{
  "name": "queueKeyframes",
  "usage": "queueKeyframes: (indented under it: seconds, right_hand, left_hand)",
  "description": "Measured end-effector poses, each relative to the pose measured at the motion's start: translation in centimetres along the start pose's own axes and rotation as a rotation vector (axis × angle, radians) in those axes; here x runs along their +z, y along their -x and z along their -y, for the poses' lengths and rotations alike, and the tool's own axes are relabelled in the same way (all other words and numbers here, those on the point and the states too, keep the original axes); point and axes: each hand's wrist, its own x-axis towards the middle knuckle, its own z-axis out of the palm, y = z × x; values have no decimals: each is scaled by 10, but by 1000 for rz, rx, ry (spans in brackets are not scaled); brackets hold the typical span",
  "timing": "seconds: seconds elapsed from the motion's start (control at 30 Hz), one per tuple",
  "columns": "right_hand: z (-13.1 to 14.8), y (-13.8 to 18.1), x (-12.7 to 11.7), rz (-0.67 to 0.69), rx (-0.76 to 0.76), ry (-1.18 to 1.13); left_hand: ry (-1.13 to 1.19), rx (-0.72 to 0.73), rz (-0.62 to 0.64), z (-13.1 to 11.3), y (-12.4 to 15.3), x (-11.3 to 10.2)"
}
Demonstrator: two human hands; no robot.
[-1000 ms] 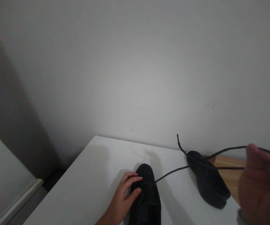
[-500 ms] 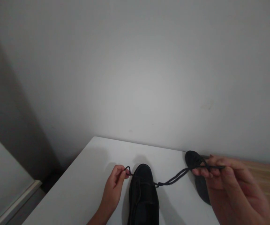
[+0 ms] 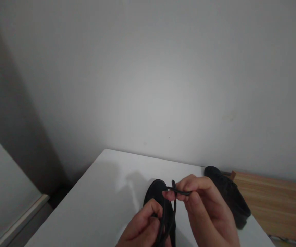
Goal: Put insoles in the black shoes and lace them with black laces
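A black shoe (image 3: 156,189) lies toe-away on the white table (image 3: 91,192), much of its body hidden behind my hands. Over its toe, my right hand (image 3: 204,209) pinches a black shoelace (image 3: 175,206) between thumb and forefinger, with a small loop of it sticking up at the fingertips. My left hand (image 3: 145,224) is lower and to the left, closed around another stretch of the lace beside the shoe's upper. From there the lace runs down in front of the shoe.
A second black shoe (image 3: 227,192) rests at the table's right edge. Beyond that edge is a wood-grain surface (image 3: 279,202). A pale wall (image 3: 153,85) rises behind the table, and a white panel with a ledge (image 3: 22,219) stands at the left.
My right hand has come left from the second shoe to above the near shoe, bringing the lace. My left hand has moved right and down, onto the shoe. The stretched lace is now slack and looped.
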Motion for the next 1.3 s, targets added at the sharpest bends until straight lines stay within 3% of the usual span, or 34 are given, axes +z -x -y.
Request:
queueKeyframes:
  seconds: [0.13, 0.2, 0.3, 0.37, 0.43, 0.7, 0.9, 0.97, 1.07, 1.13, 1.2, 1.3]
  right_hand:
    - [-19, 3, -8, -20, 110, 26]
    - [-27, 7, -16, 31, 134, 62]
    - [-39, 15, -29, 76, 128, 154]
    - [-47, 21, -37, 44, 161, 196]
    - [-55, 27, -42, 7, 197, 215]
    - [-82, 37, -64, 205, 105, 500]
    - [-85, 37, -64, 354, 96, 725]
    - [-83, 36, -58, 477, 194, 827]
    - [-82, 34, -47, 600, 302, 993]
    - [-82, 31, -43, 611, 284, 1058]
    - [-82, 29, -42, 602, 248, 1070]
    - [-85, 24, -44, 588, 224, 1072]
  left_hand:
    - [-119, -29, -140, -24, 15, -27]
    - [-310, 74, -332, -38, 22, -53]
    - [-556, 240, -722, -52, 32, -95]
    - [-680, 291, -861, -54, 38, -120]
    - [-844, 272, -900, -51, 42, -141]
    - [-1614, 76, -824, -37, 54, -191]
    - [-1996, -19, -873, -24, 56, -202]
    - [-2059, 34, -912, -21, 55, -200]
    - [-2091, 254, -916, -18, 51, -186]
    - [-2028, 436, -800, -17, 48, -165]
    - [-1899, 558, -599, -15, 43, -135]
    - [-1717, 685, -101, -8, 31, -89]
